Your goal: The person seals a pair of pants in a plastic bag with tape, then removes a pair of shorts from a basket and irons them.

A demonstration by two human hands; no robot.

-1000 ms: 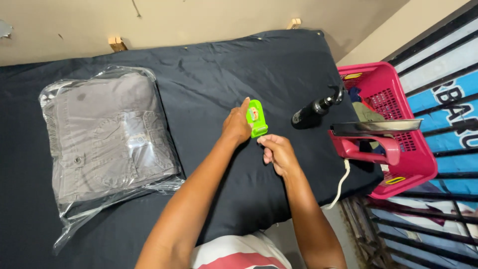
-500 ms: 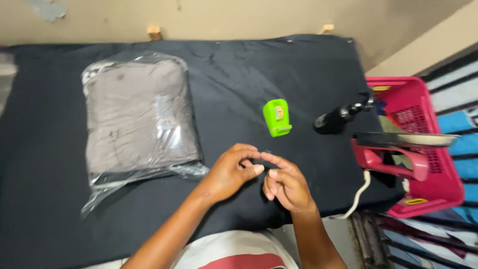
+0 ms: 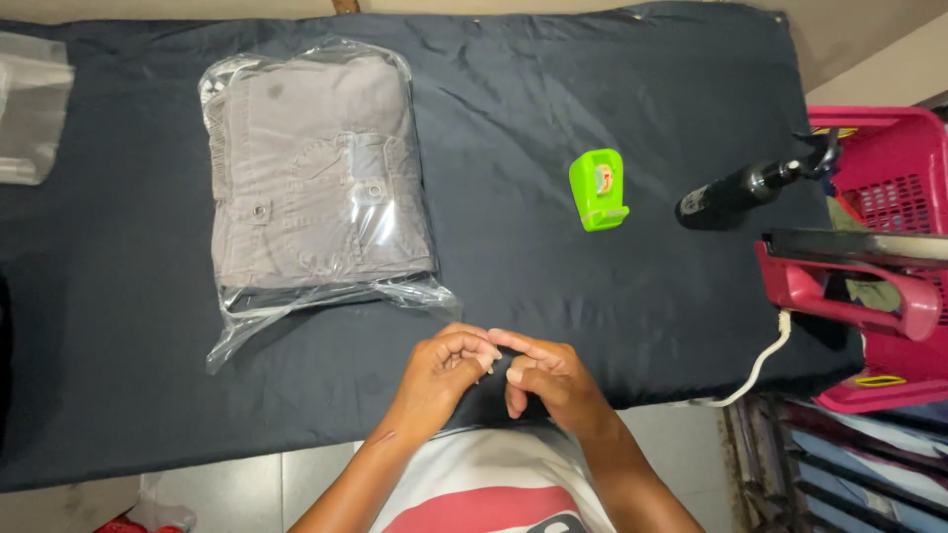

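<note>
My left hand (image 3: 444, 370) and my right hand (image 3: 548, 380) meet at the near edge of the black-covered table (image 3: 592, 79), fingers curled and fingertips pinched together. Anything between the fingertips is too small to make out. A green tape dispenser (image 3: 598, 190) lies on the cloth beyond my right hand, apart from both hands. A folded grey garment in a clear plastic bag (image 3: 311, 183) lies to the far left of my left hand, its open end towards me.
A black bottle (image 3: 736, 192) lies near the table's right edge. Beside it stands a pink basket (image 3: 889, 168), with a pink-handled tool (image 3: 849, 286) and a white cord (image 3: 755, 370) hanging down. Another clear bag (image 3: 30, 109) lies at the far left.
My hands left the green tape dispenser and drew back to the near edge, coming together. The dispenser stayed on the cloth. The view shifted to look straight down.
</note>
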